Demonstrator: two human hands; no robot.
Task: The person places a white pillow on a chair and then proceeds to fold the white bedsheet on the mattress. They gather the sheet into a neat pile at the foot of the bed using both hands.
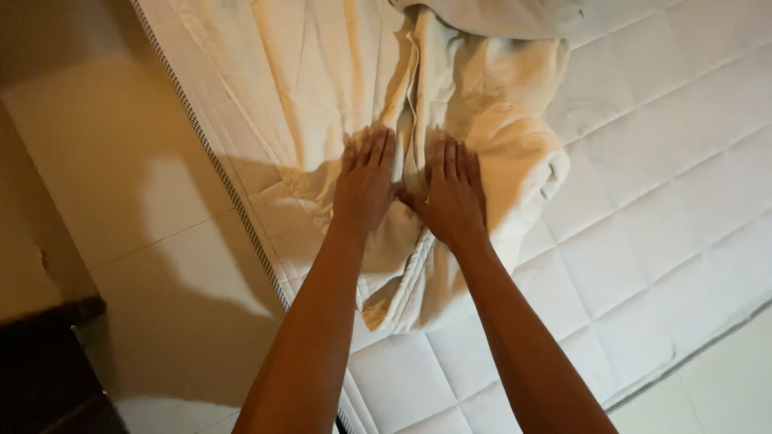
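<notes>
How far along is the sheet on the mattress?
Early. Done: the cream sheet lies on the mattress, bunched. In hand: left hand and right hand press flat on its folds, side by side. Left: most of the quilted top is bare, and no sheet edge looks tucked.

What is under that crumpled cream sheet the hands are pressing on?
The cream sheet lies on a white quilted mattress, visible around it. Both hands, left and right, press flat on top. Anything beneath the folds is hidden.

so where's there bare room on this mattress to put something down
Bare quilted white mattress lies right of the crumpled cream sheet, out to its edge, and below the sheet between the forearms. It is crowded in the middle, where left hand and right hand press flat.
</notes>
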